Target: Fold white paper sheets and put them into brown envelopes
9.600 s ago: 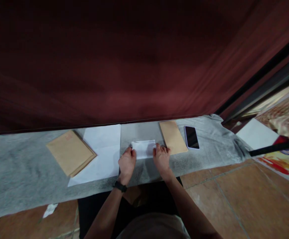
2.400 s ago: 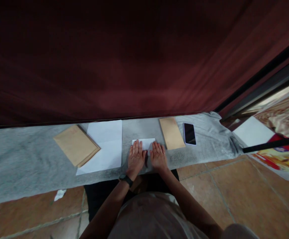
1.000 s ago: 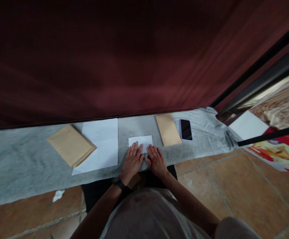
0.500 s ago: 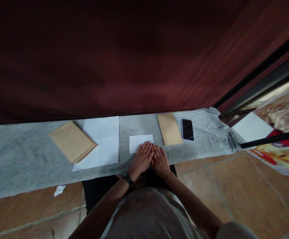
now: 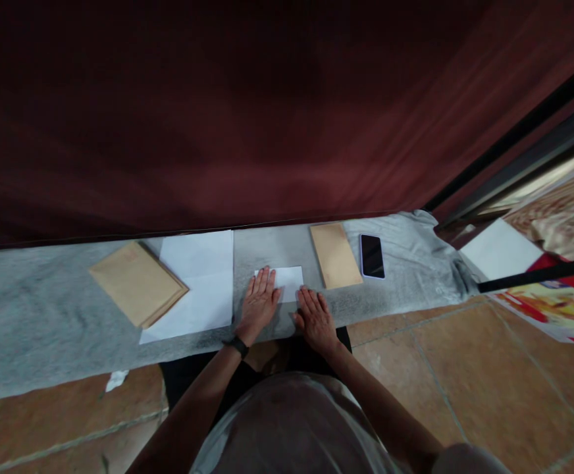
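A small folded-looking white paper lies flat on the grey cloth in front of me. My left hand rests palm down over its left end, fingers stretched out. At the paper's lower right corner is my right hand, also flat with its fingers extended. Just beyond the right hand lies a brown envelope. To the left, a stack of brown envelopes partly covers larger white sheets of paper.
A phone lies right of the single envelope. The grey cloth covers a long narrow surface against a dark red panel. A black bar and a colourful printed box or sheet are at the right. A white scrap lies on the tiled floor.
My left hand has slid left across the small paper, away from the right hand. The right hand stays near the paper's right corner. More of the paper's middle now shows.
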`<state>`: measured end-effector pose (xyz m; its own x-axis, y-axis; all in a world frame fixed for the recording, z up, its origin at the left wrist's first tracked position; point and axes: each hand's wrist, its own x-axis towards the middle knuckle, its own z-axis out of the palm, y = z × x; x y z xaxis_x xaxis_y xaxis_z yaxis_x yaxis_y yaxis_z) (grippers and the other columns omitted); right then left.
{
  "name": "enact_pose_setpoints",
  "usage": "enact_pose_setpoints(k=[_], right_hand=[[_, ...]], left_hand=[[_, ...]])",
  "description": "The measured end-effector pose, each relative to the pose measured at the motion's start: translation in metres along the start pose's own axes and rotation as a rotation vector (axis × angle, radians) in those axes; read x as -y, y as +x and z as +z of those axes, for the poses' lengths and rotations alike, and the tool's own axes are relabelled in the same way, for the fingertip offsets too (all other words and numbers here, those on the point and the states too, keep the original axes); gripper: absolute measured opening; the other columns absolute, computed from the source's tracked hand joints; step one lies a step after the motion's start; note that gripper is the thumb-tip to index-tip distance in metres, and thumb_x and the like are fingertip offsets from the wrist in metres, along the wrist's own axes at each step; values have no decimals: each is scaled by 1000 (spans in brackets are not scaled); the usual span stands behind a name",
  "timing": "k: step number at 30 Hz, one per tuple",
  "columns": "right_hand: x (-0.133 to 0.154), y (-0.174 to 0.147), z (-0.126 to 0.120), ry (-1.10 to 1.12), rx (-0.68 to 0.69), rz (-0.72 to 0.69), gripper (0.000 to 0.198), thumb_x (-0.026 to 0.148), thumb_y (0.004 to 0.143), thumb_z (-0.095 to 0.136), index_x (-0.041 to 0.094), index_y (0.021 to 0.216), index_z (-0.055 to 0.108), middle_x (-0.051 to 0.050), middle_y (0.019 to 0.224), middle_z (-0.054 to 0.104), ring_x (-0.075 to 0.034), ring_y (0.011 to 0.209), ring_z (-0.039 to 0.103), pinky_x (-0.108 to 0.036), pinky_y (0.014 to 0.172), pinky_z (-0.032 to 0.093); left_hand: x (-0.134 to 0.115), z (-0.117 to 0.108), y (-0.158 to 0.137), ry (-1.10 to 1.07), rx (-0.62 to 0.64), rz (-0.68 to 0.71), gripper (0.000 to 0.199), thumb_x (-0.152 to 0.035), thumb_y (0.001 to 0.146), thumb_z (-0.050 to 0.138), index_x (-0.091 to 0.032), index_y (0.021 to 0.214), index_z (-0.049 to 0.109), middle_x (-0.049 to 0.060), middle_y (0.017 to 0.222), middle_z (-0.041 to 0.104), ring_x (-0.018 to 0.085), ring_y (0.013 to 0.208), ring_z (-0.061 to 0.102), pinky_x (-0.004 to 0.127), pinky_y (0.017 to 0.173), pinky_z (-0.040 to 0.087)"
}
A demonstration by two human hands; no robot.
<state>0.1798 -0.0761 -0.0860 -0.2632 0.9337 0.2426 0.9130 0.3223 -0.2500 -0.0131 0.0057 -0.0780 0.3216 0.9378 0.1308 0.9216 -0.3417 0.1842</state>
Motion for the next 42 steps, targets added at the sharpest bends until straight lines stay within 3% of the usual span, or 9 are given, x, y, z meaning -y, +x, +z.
enact_pose_setpoints(k=[6,15,24,30,37,42], right_hand=[[9,26,1,32,5,19,55,35,107,37,10,156,36,-14,160,40,-26,149,36,-49,123,26],[17,80,21,39,51,42,49,36,107,38,19,153,44,-9,161,39,-26,150,34,-51,122,25],[-5,73,20,-41,23,109,56,38,107,35,11,156,37,-14,162,36,-28,148,36,-48,122,23],[-5,72,22,-17,7,102,58,39,107,34,11,158,33,-15,162,36,-29,149,33,-50,122,23],[-7,71,22,0,17,94,58,38,107,33,11,159,31,-16,162,35,-29,151,29,-51,121,22],[-8,69,24,-12,19,81,59,38,107,33,9,158,31,-17,162,35,-29,151,29,-51,122,21]], left_hand=[[4,0,-5,19,2,-12,60,-36,104,32,-6,156,33,18,164,30,30,154,26,50,125,24],[3,-7,-6,9,21,4,58,-28,101,37,-11,157,34,17,165,28,31,154,24,51,124,25],[4,-5,-8,11,2,-55,62,-40,103,37,-9,157,34,19,165,27,31,154,25,51,125,22],[0,-8,-20,-2,-12,-136,63,-35,103,35,-4,157,29,19,165,27,30,155,22,52,126,21],[-27,-11,-37,-56,45,78,60,-39,103,38,-10,156,36,14,163,34,25,154,24,46,127,21],[-16,-16,-46,-42,61,109,63,-46,103,41,-12,155,37,16,165,30,26,155,23,46,126,22]])
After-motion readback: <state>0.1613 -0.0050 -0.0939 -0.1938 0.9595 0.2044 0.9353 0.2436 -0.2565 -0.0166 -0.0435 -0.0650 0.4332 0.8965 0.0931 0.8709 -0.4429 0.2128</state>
